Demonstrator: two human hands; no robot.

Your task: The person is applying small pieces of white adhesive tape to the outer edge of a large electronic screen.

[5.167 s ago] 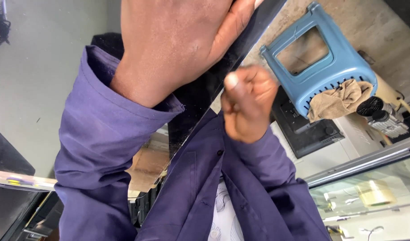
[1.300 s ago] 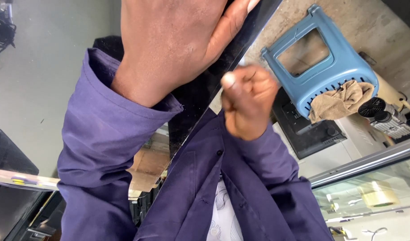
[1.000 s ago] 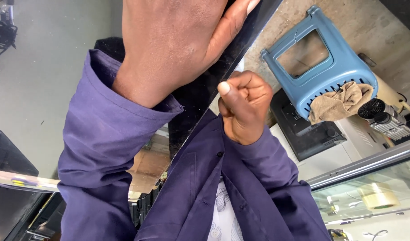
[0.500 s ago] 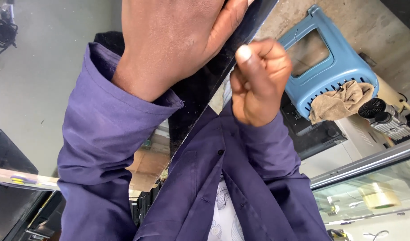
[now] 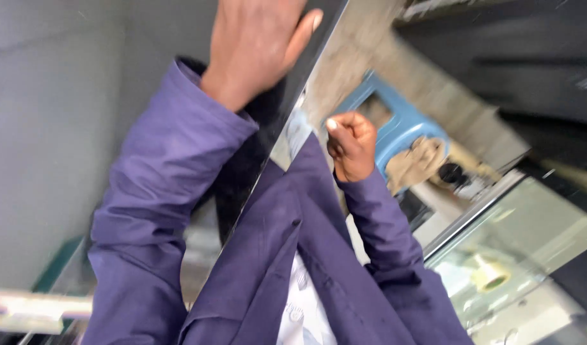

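Observation:
My left hand [image 5: 255,45] lies flat, back up, on a dark glossy sheet [image 5: 245,182] whose straight bright edge runs diagonally from the top middle down to the lower left. Its fingers are spread and hold nothing. My right hand [image 5: 351,144] is a closed fist just right of that edge, thumb on top. I cannot see anything inside the fist. Both arms wear purple sleeves, and a purple jacket front over a white shirt [image 5: 303,306] fills the bottom middle.
A light blue plastic stool [image 5: 405,124] with a tan rag [image 5: 416,167] on it stands just beyond the fist. A greenish glass pane in a metal frame [image 5: 530,236] fills the lower right, with a pale roll [image 5: 488,278] under it. A metal bar [image 5: 31,310] crosses the lower left.
My right fist rose along the sheet's edge toward the stool. The view has since swung and pulled back with blur, so both hands look smaller. My left hand stays flat on the sheet.

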